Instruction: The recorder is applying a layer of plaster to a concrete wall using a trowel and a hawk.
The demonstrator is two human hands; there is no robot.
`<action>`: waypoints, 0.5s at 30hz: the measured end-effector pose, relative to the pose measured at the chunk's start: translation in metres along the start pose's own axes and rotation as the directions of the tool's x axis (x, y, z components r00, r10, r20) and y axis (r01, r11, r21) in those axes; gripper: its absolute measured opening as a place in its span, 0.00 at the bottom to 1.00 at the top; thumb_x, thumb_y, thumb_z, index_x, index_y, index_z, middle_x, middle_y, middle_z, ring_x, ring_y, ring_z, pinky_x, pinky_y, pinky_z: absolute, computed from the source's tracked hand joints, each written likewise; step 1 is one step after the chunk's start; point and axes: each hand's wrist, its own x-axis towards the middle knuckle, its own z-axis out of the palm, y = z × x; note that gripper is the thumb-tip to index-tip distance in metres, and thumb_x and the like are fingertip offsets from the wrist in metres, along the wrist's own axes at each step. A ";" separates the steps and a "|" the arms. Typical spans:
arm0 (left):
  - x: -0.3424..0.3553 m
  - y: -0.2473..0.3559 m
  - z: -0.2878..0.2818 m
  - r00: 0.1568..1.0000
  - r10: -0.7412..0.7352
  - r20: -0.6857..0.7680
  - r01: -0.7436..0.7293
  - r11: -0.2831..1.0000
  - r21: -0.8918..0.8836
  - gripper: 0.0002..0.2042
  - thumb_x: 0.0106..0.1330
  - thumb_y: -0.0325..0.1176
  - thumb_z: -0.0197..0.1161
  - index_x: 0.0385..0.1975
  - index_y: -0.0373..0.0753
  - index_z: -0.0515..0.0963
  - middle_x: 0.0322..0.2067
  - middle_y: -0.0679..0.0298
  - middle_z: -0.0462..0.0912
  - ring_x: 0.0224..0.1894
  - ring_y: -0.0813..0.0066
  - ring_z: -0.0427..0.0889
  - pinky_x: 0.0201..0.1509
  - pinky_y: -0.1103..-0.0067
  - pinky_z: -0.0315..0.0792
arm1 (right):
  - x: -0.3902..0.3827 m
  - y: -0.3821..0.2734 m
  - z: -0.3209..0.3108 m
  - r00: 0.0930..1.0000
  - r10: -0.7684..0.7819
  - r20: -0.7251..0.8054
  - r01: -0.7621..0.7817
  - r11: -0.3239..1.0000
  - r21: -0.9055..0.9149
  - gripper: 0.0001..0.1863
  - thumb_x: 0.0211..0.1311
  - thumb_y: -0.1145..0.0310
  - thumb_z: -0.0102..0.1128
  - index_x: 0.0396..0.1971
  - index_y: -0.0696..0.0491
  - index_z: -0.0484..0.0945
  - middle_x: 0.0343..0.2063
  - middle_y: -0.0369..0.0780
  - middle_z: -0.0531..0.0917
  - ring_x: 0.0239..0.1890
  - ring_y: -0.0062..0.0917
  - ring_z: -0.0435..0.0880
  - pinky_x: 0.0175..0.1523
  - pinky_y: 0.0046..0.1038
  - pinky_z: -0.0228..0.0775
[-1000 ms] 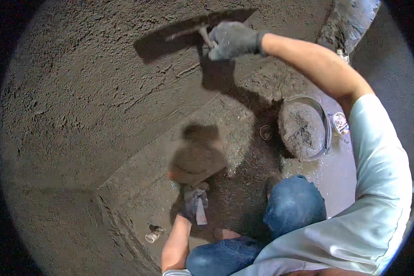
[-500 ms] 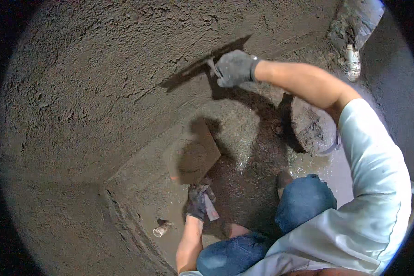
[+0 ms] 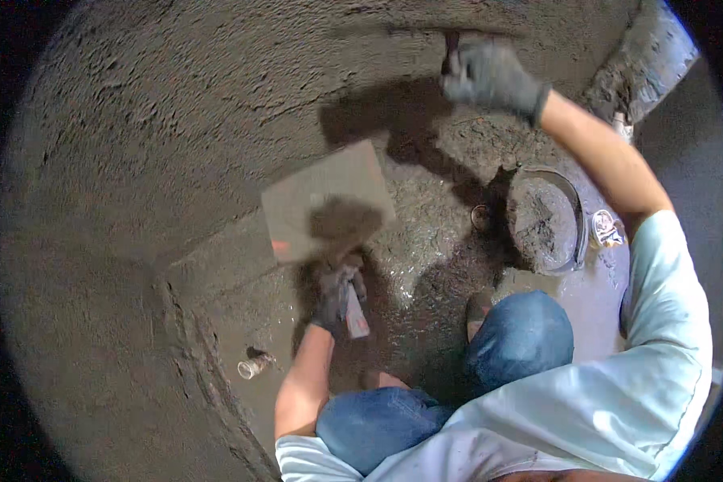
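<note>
My left hand (image 3: 341,291), in a dark glove, is closed on the grip of a plasterer's hawk (image 3: 313,186). Its square grey plate lies tilted before the wet wall, with an orange mark at one corner and a shadow across its middle. High on the right, my gloved right hand (image 3: 496,79) is wrapped round the handle of a plastering trowel (image 3: 451,44). The long thin blade appears nearly edge-on and blurred, close to the rough mortar-coated wall (image 3: 217,88); whether it touches is unclear. A dark shadow of hand and trowel falls below it.
A bucket of mortar (image 3: 542,217) stands right of centre, with a small white container (image 3: 606,228) beside it. One pipe stub (image 3: 253,367) rises from the wet floor at the left; another white pipe (image 3: 622,124) shows upper right. My bent knees (image 3: 528,333) are close to the floor.
My right hand has moved up and to the right with the trowel. The hawk has come up and turned, showing more of its plate. The whole view has shifted slightly.
</note>
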 end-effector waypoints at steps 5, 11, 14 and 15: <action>0.008 0.035 -0.003 0.549 0.819 0.169 -0.720 0.360 0.594 0.11 0.56 0.30 0.60 0.39 0.37 0.73 0.26 0.62 0.78 0.25 0.69 0.78 0.26 0.77 0.73 | -0.045 -0.124 0.000 0.917 -0.312 0.251 0.275 0.946 0.171 0.09 0.44 0.64 0.51 0.20 0.53 0.76 0.17 0.46 0.78 0.21 0.41 0.78 0.27 0.39 0.71; -0.051 0.020 0.068 0.644 0.703 0.301 -0.511 0.103 0.853 0.12 0.56 0.25 0.55 0.41 0.35 0.74 0.40 0.54 0.77 0.40 0.59 0.76 0.47 0.70 0.69 | -0.044 -0.145 0.041 0.927 -0.369 -0.072 0.367 0.850 0.377 0.11 0.40 0.62 0.58 0.26 0.51 0.76 0.21 0.44 0.78 0.28 0.37 0.79 0.36 0.38 0.69; -0.048 0.016 0.054 0.761 0.573 0.304 -0.359 -0.019 0.933 0.16 0.58 0.32 0.54 0.45 0.35 0.73 0.44 0.54 0.76 0.46 0.57 0.74 0.52 0.69 0.66 | -0.043 -0.183 0.028 0.932 -0.160 0.326 -0.047 0.838 0.544 0.13 0.41 0.61 0.61 0.28 0.51 0.75 0.22 0.44 0.78 0.29 0.37 0.79 0.34 0.36 0.69; -0.040 0.018 0.061 0.872 0.403 0.277 -0.244 -0.131 0.961 0.19 0.58 0.38 0.54 0.48 0.36 0.72 0.46 0.55 0.75 0.49 0.58 0.73 0.55 0.69 0.65 | -0.055 -0.180 0.068 0.962 -0.046 0.270 -0.160 0.705 0.691 0.13 0.44 0.59 0.61 0.27 0.51 0.75 0.22 0.44 0.78 0.27 0.38 0.79 0.31 0.36 0.68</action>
